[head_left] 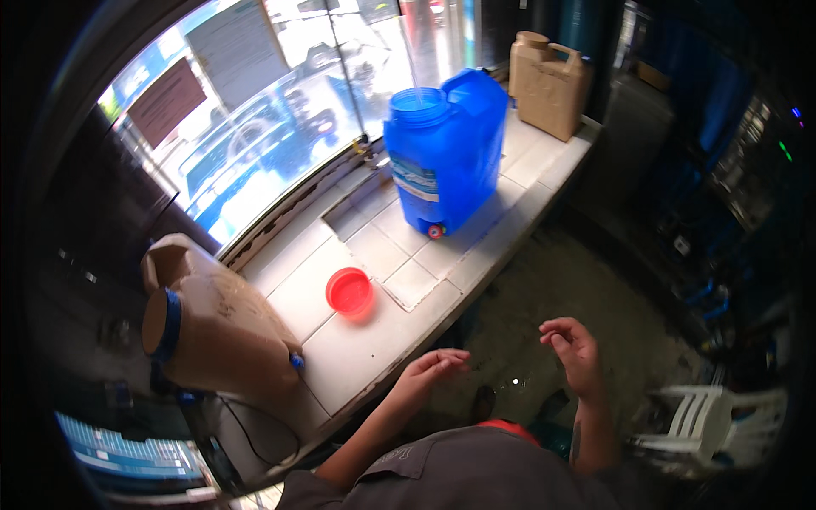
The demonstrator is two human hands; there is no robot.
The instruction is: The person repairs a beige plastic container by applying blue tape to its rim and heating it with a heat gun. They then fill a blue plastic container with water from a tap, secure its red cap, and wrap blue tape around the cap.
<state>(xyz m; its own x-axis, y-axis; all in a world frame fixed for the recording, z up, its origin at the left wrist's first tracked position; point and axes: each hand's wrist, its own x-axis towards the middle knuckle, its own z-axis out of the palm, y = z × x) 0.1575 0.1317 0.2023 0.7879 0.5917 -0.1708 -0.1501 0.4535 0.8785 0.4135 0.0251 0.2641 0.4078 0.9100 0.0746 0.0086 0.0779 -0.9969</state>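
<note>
Head view, clock centred on its middle: what are your hands holding?

Nothing that I can see. My left hand (pixel 438 365) is at half past five, fingers loosely together and slightly bent, near the counter's edge. My right hand (pixel 574 353) is at four o'clock, fingers half curled and released, well apart from the left.

And the water jug?

My blue spigoted water jug (pixel 467 149) stands upright between twelve and one, on the white-tiled counter (pixel 327 361), its wide mouth uncapped. A thin clear streak runs down to that mouth; I can't tell whether it is water. Neither hand touches the jug.

What lies closest to you?

A round red screw cap (pixel 349 291), at eight o'clock on the tiles, up at ten from my left hand.

Anything around it?

Farther out at eight, a tan water container (pixel 229 319) with a blue-rimmed cap and blue spigot. At one, beyond the blue jug, a smaller tan jug (pixel 548 89) with a handle. At four, a white plastic chair (pixel 701 421) on the floor.
</note>
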